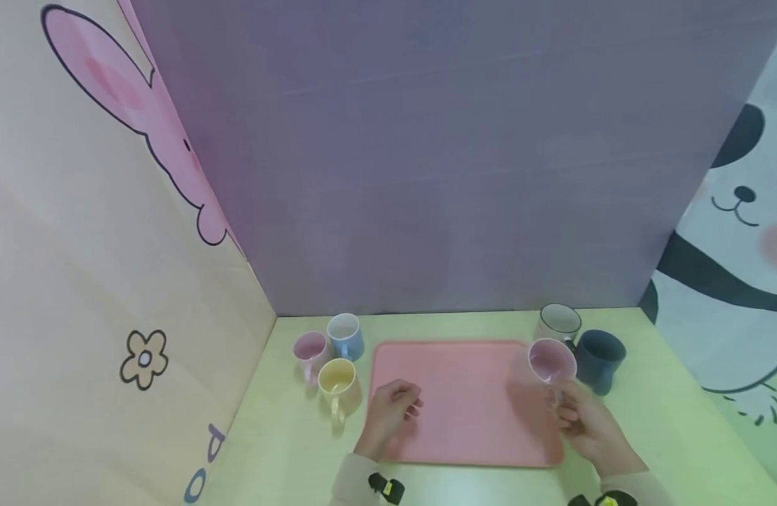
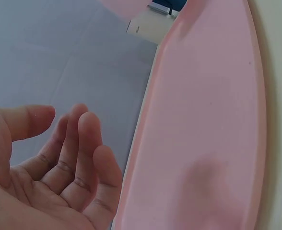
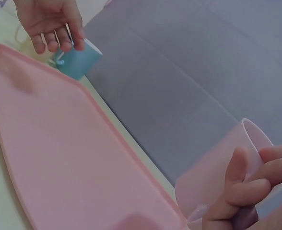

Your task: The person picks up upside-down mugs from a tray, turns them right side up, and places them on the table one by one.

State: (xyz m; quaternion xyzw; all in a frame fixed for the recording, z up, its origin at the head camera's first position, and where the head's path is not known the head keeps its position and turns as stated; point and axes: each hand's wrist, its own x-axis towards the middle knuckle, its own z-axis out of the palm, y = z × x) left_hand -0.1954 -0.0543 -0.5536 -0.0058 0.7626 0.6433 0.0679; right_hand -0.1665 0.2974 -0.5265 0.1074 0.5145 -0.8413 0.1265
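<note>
My right hand (image 1: 587,422) grips a pink mug (image 1: 551,360) by its handle, holding it over the right end of a pink tray (image 1: 470,404). In the right wrist view the fingers curl round the handle side of that mug (image 3: 213,177). Over the tray's left side, my left hand (image 1: 391,411) holds nothing, its fingers loosely bent. The left wrist view shows this hand (image 2: 64,167) with the thumb apart from the fingers. Close behind the held mug stand a white mug with a dark rim (image 1: 559,322) and a dark blue mug (image 1: 598,360).
Left of the tray stand a pink-purple mug (image 1: 312,355), a white and blue mug (image 1: 347,337) and a yellow mug (image 1: 339,385), close together. A grey-purple panel (image 1: 464,176) rises behind the pale table (image 1: 673,436). Patterned panels flank both sides.
</note>
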